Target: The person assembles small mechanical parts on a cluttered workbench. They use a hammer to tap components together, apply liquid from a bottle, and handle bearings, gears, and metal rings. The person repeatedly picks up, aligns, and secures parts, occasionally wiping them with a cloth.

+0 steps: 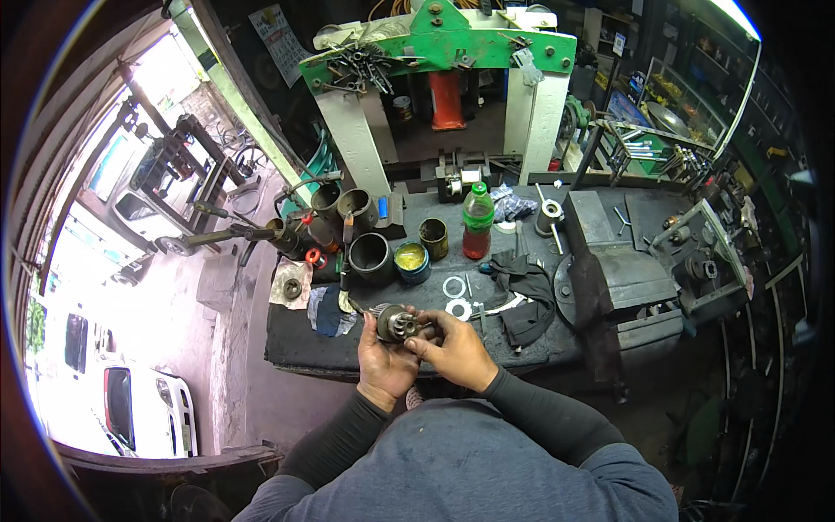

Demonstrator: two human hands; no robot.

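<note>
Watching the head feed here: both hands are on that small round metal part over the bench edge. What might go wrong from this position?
The round metal part is held in the left hand above the bench front edge; a slip could send it to the floor. The right hand fingertips press at its toothed face, so a pinch seems possible. Two loose washers lie just beyond and could be knocked.

Green press frame [452,42], red bottle [476,222] with green cap, yellow-filled tin [411,259], black rag [522,291], seemingly dark-grey metal part [397,323].

Cluttered workshop, dark workbench [296,344], daylit doorway [113,261]
</note>
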